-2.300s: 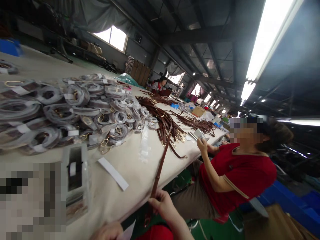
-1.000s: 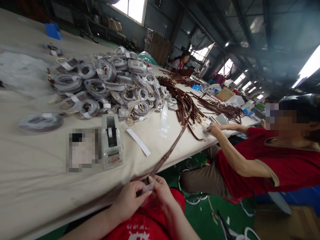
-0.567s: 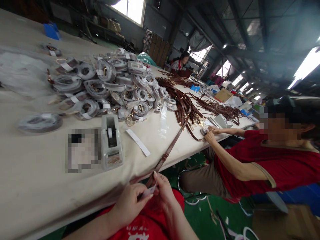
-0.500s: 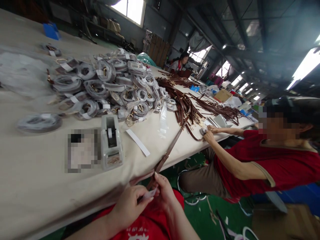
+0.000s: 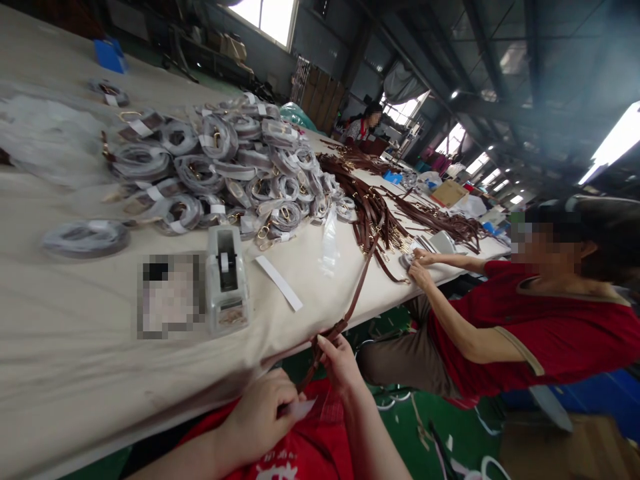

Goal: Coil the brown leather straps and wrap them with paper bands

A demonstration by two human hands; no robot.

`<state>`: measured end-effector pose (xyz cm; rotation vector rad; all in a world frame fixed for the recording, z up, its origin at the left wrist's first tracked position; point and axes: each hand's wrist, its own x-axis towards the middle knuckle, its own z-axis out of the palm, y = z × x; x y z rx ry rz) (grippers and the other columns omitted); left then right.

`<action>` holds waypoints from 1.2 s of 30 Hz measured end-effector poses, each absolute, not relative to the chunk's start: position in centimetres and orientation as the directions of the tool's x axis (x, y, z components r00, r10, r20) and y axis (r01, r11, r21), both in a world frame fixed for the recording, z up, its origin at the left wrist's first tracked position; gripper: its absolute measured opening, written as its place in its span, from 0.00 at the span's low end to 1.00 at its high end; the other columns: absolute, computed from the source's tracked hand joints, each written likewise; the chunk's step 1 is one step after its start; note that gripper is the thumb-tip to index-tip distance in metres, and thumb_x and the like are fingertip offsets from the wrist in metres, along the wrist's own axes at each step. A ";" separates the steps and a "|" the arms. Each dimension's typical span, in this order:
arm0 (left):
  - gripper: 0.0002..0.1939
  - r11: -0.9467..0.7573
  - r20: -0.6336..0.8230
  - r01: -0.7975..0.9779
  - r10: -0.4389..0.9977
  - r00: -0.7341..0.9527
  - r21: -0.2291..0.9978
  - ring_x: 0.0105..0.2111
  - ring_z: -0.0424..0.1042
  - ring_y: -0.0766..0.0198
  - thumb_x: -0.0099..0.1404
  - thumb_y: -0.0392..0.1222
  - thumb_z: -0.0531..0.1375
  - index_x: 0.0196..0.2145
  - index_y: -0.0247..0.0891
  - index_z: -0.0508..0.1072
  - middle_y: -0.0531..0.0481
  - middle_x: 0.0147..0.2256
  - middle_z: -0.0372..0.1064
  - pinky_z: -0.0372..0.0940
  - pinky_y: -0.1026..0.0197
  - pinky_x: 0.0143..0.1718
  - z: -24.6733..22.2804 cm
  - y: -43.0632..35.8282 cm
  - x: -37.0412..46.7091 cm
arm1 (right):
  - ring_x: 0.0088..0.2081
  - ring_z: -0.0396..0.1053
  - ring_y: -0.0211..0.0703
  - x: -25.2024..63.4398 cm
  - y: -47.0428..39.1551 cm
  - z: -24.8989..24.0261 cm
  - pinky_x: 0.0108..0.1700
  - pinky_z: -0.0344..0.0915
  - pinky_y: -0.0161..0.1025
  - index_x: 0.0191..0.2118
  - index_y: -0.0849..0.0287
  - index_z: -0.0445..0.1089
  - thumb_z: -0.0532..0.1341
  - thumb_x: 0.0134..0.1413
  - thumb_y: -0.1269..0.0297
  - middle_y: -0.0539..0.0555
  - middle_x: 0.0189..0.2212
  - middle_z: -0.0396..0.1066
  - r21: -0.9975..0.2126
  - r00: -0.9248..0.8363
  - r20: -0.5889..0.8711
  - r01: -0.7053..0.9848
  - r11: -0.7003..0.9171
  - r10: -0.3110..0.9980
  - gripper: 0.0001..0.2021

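Observation:
A brown leather strap (image 5: 356,293) runs from the pile of brown straps (image 5: 370,207) down over the table edge to my hands. My right hand (image 5: 341,363) pinches it near the table's edge. Lower and to the left, my left hand (image 5: 267,410) is closed on the strap's lower part, and a small pale translucent piece (image 5: 301,408) sticks out between its thumb and fingers. A white paper strip (image 5: 279,283) and a tape dispenser (image 5: 227,280) lie on the table in front of me.
Wrapped strap coils (image 5: 220,167) are heaped on the cream-covered table (image 5: 90,373), with one separate coil (image 5: 86,239) at left. At right, a person in a red shirt (image 5: 565,320) handles a small coil. Another person (image 5: 361,127) sits farther back.
My right hand has moved slightly up and right, away from my left hand. The strap now bends at my right hand. The pale piece shows more clearly, and the view has shifted slightly.

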<state>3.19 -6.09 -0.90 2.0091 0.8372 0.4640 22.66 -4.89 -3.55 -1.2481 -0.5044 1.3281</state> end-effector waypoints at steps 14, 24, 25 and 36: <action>0.13 -0.224 -0.115 0.422 0.758 0.642 0.878 0.31 0.71 0.60 0.62 0.40 0.60 0.20 0.38 0.70 0.51 0.27 0.71 0.59 0.62 0.34 -0.5 -5.1 4.7 | 0.26 0.69 0.39 21.4 -5.4 -3.1 0.30 0.64 0.34 0.32 0.59 0.74 0.75 0.39 0.56 0.50 0.26 0.75 -0.954 0.242 -0.244 -0.231 -0.189 0.939 0.17; 0.13 -0.254 -0.130 0.484 0.767 0.628 0.837 0.30 0.72 0.60 0.63 0.41 0.59 0.22 0.37 0.71 0.50 0.27 0.73 0.59 0.62 0.32 -1.1 -5.4 4.5 | 0.26 0.70 0.39 22.0 -5.9 -4.8 0.31 0.66 0.36 0.29 0.59 0.70 0.75 0.38 0.56 0.49 0.24 0.73 -0.934 0.237 -0.279 -0.292 -0.206 0.931 0.17; 0.12 -0.266 -0.118 0.478 0.765 0.633 0.837 0.31 0.72 0.59 0.63 0.41 0.59 0.23 0.38 0.72 0.50 0.28 0.73 0.60 0.62 0.33 -1.1 -5.4 4.5 | 0.26 0.69 0.39 22.0 -5.9 -4.9 0.30 0.65 0.35 0.29 0.59 0.70 0.75 0.38 0.56 0.48 0.24 0.73 -0.935 0.245 -0.276 -0.292 -0.200 0.929 0.17; 0.13 -0.330 -0.153 0.551 0.739 0.656 0.767 0.32 0.74 0.59 0.66 0.41 0.58 0.25 0.39 0.77 0.49 0.30 0.75 0.59 0.61 0.32 -0.2 -5.2 5.1 | 0.25 0.66 0.37 21.4 -5.9 -3.9 0.30 0.64 0.34 0.25 0.60 0.72 0.75 0.40 0.59 0.48 0.22 0.73 -0.933 0.236 -0.266 -0.307 -0.188 0.935 0.14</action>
